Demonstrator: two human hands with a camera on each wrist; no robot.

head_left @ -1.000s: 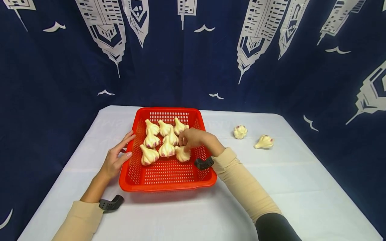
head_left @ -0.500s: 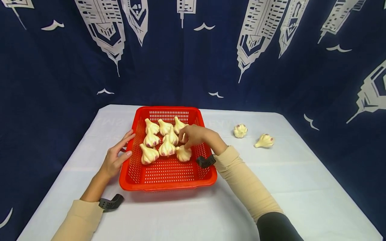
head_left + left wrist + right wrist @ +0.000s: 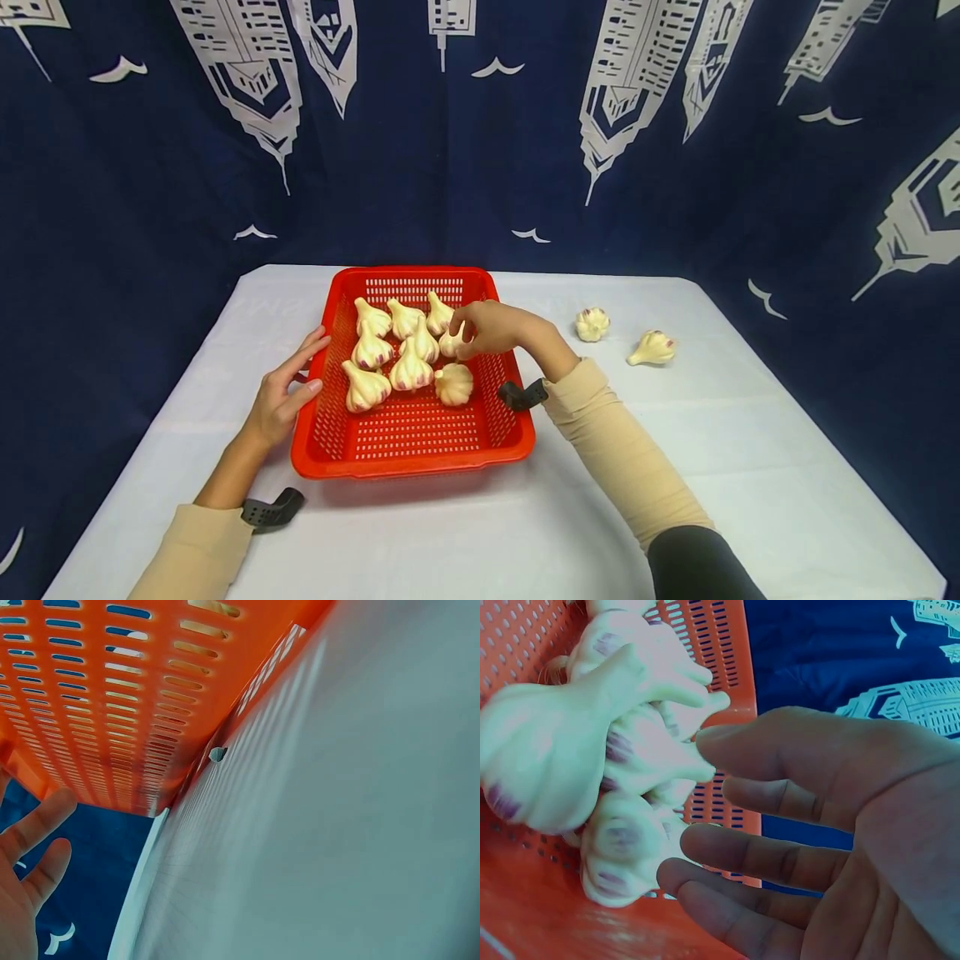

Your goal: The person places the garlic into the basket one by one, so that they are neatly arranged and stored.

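A red plastic basket (image 3: pixel 412 463) with slotted walls holds several garlic bulbs with purple-tinged bases, grouped toward its far side. My left hand (image 3: pixel 279 402) lies along the basket's left rim, fingers extended; the left wrist view shows its fingers (image 3: pixel 41 825) beside the slotted wall. Over the right side of the basket is my right hand (image 3: pixel 493 327), fingers loosely bent with nothing between them. Its fingertips overlap one garlic bulb (image 3: pixel 451 344) in the head view. Just nearer to me, another garlic bulb (image 3: pixel 454 385) sits uncovered at the right end of the front row.
On the white-covered table (image 3: pixel 712 467), two more garlic bulbs lie right of the basket: one with its base up (image 3: pixel 592 324) and one on its side (image 3: pixel 652 347). A dark blue curtain (image 3: pixel 465 167) with white building prints hangs behind the table.
My right hand has let go of the front-right garlic bulb and drawn up and slightly right, leaving that bulb in the basket. The left hand stays at the rim.
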